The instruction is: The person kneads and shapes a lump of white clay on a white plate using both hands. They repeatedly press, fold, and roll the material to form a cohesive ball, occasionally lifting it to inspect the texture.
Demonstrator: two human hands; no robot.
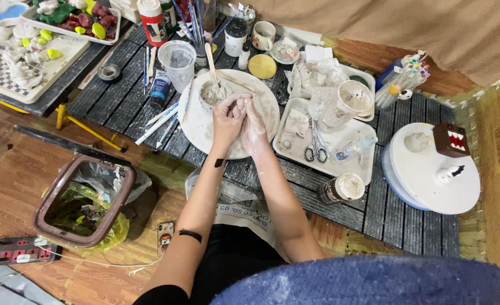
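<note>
On dark slatted table (120, 101), wooden floor (12, 175)

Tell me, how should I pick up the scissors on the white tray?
Take the scissors by the two round finger loops, which point toward the person at the near end. Come from above on the near side: they lie flat on the white tray with the blades pointing away, so fingers stay clear of the sharp part.

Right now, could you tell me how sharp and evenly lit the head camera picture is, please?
In the head view the hands, left hand and right hand, and the round board are sharp under soft, even light with faint shadows; the wide lens bends the edges; the blue cloth at the bottom looks blurred.
</note>
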